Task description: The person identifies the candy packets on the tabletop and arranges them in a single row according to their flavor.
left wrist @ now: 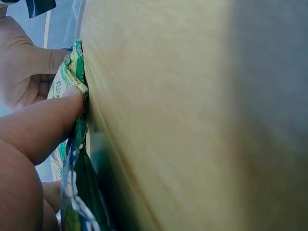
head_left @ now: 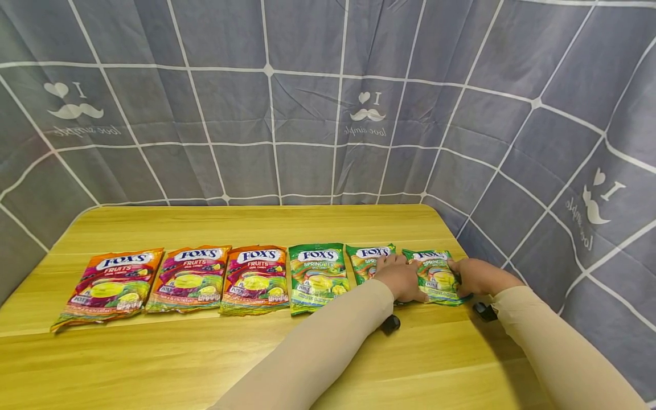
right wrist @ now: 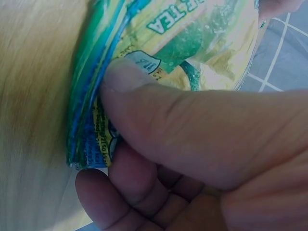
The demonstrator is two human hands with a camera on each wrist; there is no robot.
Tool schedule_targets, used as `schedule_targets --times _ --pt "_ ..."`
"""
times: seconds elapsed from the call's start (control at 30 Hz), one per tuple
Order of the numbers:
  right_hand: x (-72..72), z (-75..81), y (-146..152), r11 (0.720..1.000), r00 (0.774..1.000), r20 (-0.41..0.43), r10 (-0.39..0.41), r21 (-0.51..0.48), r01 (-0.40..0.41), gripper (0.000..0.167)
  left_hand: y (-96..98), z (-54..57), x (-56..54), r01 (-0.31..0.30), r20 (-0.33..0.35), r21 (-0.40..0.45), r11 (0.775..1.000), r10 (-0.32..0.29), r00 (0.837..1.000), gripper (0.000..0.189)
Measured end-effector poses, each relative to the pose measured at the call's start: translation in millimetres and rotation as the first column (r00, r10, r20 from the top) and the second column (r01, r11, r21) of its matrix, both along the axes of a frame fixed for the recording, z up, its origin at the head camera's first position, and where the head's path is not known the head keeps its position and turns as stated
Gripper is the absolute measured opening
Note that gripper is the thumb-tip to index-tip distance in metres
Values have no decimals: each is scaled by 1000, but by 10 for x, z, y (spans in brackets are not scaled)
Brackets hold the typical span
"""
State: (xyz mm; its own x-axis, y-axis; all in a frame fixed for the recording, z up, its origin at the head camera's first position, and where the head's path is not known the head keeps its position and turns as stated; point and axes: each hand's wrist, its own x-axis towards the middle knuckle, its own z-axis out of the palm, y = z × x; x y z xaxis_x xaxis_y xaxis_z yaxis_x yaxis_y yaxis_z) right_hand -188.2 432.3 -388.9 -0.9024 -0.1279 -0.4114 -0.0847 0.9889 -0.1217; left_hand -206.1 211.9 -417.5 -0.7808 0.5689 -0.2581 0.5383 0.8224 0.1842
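Observation:
A green spring tea candy bag (head_left: 437, 280) lies on the table at the right end of a row. My right hand (head_left: 484, 277) pinches its right edge, thumb (right wrist: 132, 91) on the printed front and the other fingers curled by the edge. My left hand (head_left: 402, 279) rests over the neighbouring green candy bag (head_left: 357, 263), covering much of it. The left thumb (left wrist: 53, 115), nearly straight, presses the near edge of green wrapping in the left wrist view. The other left fingers are mostly hidden there.
Left of my hands lie another green candy bag (head_left: 316, 279) and three fruits candy bags (head_left: 254, 282) in orange and purple, side by side on the wooden table (head_left: 205, 364). A grey checked curtain (head_left: 307, 114) rises behind the table and along its sides.

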Motion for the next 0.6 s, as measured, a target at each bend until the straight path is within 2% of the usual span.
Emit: schedule_targets --times 0.6 --pt "2 -12 1 1000 1000 -14 13 -4 -13 89 -4 -9 -2 -3 -9 4 1000 3 1000 88"
